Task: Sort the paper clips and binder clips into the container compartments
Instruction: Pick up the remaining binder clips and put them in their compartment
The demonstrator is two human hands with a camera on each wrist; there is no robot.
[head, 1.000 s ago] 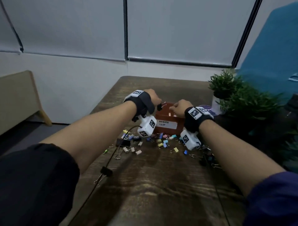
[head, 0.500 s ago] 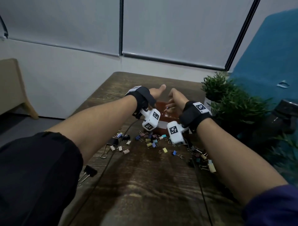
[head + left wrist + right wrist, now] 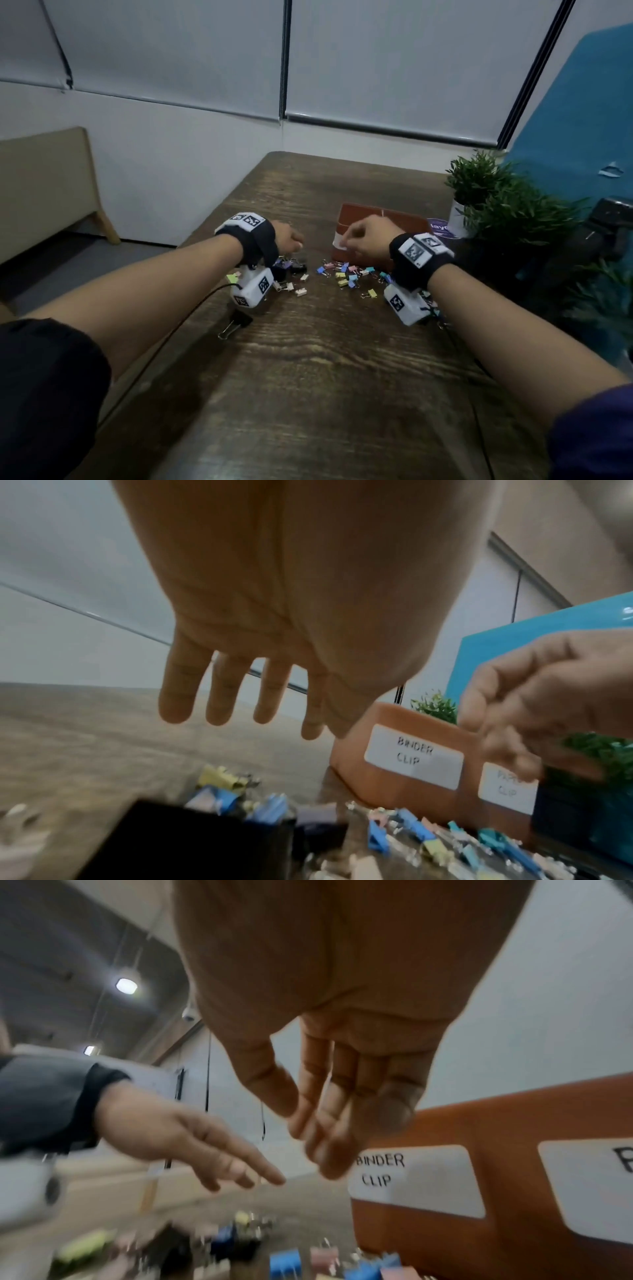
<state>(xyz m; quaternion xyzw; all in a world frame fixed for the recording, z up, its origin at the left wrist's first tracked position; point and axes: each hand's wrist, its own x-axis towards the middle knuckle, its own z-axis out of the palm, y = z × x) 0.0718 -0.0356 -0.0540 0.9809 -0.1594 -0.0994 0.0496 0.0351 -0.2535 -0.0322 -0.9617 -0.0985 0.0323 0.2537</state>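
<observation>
Both hands empty, fingers loose and extended, left hand (image 3: 286, 236) and right hand (image 3: 366, 236) hovering before the orange container (image 3: 407, 219); most binder clips (image 3: 346, 274) unsorted on the table against its labelled front.

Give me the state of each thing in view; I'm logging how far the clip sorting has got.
left hand: fingers straight and spread, holding nothing, above the clips.
right hand: fingers straight and together, holding nothing, by the container.
container: upright on the table, contents not visible, labels BINDER CLIP and PAPER CLIP.
small coloured clips: loose on the table before the container.
large black binder clip: lying apart, unsorted.
</observation>
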